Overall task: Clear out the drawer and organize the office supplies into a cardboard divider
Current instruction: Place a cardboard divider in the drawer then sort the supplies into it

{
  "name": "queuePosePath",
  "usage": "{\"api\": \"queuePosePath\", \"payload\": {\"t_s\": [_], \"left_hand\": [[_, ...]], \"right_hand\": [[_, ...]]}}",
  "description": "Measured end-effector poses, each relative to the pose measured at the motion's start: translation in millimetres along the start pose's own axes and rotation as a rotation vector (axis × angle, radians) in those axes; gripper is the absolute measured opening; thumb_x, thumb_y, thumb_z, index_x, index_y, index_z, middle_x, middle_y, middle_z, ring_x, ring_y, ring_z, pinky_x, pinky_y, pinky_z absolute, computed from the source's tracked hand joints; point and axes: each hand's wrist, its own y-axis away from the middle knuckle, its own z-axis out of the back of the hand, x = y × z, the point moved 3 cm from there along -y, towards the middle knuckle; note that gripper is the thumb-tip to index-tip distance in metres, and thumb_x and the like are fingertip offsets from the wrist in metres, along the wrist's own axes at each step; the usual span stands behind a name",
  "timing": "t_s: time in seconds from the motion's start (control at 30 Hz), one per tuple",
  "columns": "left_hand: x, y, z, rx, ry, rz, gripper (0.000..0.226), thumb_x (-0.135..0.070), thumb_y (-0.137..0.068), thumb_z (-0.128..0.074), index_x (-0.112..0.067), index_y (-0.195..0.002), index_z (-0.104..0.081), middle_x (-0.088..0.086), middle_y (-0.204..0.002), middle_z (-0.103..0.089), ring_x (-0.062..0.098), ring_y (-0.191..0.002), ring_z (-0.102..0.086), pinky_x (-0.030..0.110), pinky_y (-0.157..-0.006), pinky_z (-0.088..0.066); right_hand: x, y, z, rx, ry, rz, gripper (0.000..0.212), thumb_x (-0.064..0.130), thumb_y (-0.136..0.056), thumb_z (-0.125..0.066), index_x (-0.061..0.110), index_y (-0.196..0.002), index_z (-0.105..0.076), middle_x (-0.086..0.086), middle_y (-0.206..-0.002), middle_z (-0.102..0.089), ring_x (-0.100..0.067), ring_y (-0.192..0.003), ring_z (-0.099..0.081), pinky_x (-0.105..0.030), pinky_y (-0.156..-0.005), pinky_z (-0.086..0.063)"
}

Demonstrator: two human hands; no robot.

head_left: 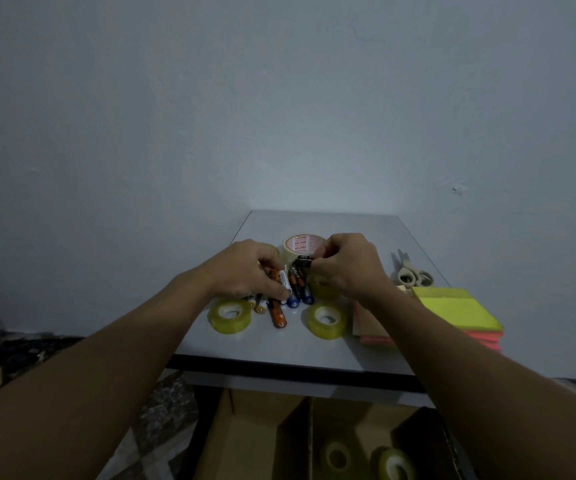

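Head view: a tape roll [230, 315] sits near the left edge of the table [279, 351]. The left hand [245, 271] curls its fingers around the batteries [291, 289] in the middle. The right hand [348, 268] pinches one black battery [303, 262]. Sticky notes [459, 310] lie at the right edge. The front strip is bare. Below, the dark cardboard divider [310, 441] is cut off.

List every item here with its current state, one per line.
Left grip, curled over the battery pile.
Right grip, pinching a black battery.
Battery pile, loose on the table.
Clear tape rolls, lying flat on the table.
Beige tape roll, behind both grips.
Scissors, closed, lying flat.
Sticky notes, stacked.
Cardboard divider, two tape rolls inside, right of its middle wall.
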Motion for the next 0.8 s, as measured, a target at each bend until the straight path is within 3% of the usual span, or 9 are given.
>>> {"api": "queuePosePath", "payload": {"t_s": [0.27,0.43,0.57,0.7,0.8], "left_hand": [[-6,20,12,-0.082,0.074,-0.011,0.039,-0.039,-0.068,-0.088,-0.030,-0.103,-0.074,-0.014,-0.095,-0.065,0.003,-0.078,-0.063,0.019,-0.065,-0.046],[-12,56,25,-0.132,0.101,-0.006,0.047,-0.043,-0.066,-0.089,-0.029,-0.108,-0.074,-0.012,-0.096,-0.064,-0.001,-0.071,-0.060,0.013,-0.059,-0.041],[-24,101,30,-0.153,0.151,-0.007,0.044,-0.040,-0.066,-0.090,-0.034,-0.106,-0.073,-0.013,-0.095,-0.063,-0.002,-0.071,-0.058,0.012,-0.060,-0.043],[-29,150,23,-0.152,0.258,0.026,0.047,-0.047,-0.062,-0.090,-0.036,-0.104,-0.074,0.001,-0.089,-0.067,0.024,-0.073,-0.062,0.030,-0.065,-0.047],[-29,184,8,-0.118,0.331,0.078,0.048,-0.040,-0.064,-0.091,-0.034,-0.109,-0.072,0.003,-0.083,-0.067,0.019,-0.065,-0.060,0.032,-0.062,-0.050]], "right_hand": [[7,16,16,-0.015,-0.062,0.019,0.007,0.011,-0.078,-0.075,0.012,-0.082,-0.070,0.001,-0.079,-0.068,-0.009,-0.066,-0.059,-0.019,-0.052,-0.043],[15,44,34,-0.092,-0.136,0.058,0.008,0.013,-0.074,-0.074,0.017,-0.080,-0.072,0.000,-0.078,-0.071,-0.019,-0.073,-0.068,-0.039,-0.064,-0.058],[19,80,45,-0.137,-0.176,0.079,0.009,0.016,-0.073,-0.074,0.023,-0.077,-0.071,0.006,-0.070,-0.071,-0.008,-0.059,-0.061,-0.026,-0.054,-0.045],[20,122,50,-0.151,-0.239,0.076,0.009,0.015,-0.074,-0.074,0.023,-0.077,-0.070,0.006,-0.068,-0.071,-0.002,-0.055,-0.060,-0.023,-0.053,-0.044],[19,154,54,-0.154,-0.307,0.049,0.010,0.007,-0.077,-0.073,0.017,-0.078,-0.070,0.004,-0.066,-0.069,0.000,-0.051,-0.055,-0.019,-0.048,-0.040]]}}
